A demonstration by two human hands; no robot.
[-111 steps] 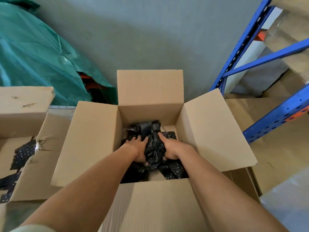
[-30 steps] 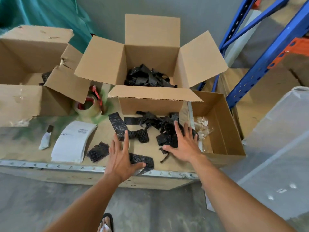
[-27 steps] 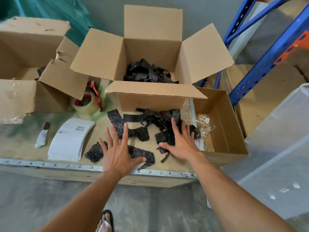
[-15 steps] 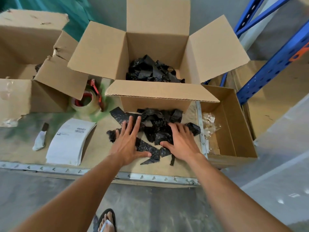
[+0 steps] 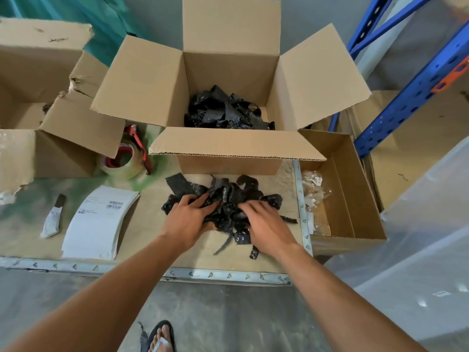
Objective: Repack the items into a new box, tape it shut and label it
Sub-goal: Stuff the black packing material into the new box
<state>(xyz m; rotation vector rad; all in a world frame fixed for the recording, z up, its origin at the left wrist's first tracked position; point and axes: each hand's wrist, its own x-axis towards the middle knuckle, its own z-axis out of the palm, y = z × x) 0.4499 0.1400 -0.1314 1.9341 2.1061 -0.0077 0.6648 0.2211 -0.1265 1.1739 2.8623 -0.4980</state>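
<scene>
Both hands worked the heap of black pieces (image 5: 223, 196) on the table (image 5: 152, 232), just in front of the new box (image 5: 228, 146). My left hand (image 5: 189, 219) and right hand (image 5: 266, 224) cupped the heap from either side, fingers curled into it to gather one load.

Status:
1. Packing was partly done. A packed batch (image 5: 225, 110) lay at the bottom of the new box, and all its flaps stood open.
2. The old box (image 5: 25, 85) showed a dark patch inside, possibly leftover pieces. The view was too poor to confirm.
3. Taping had not begun. The tape dispenser (image 5: 124, 158) sat untouched.
4. Labelling had not begun. The labels (image 5: 99, 219) lay stacked to my left.
</scene>
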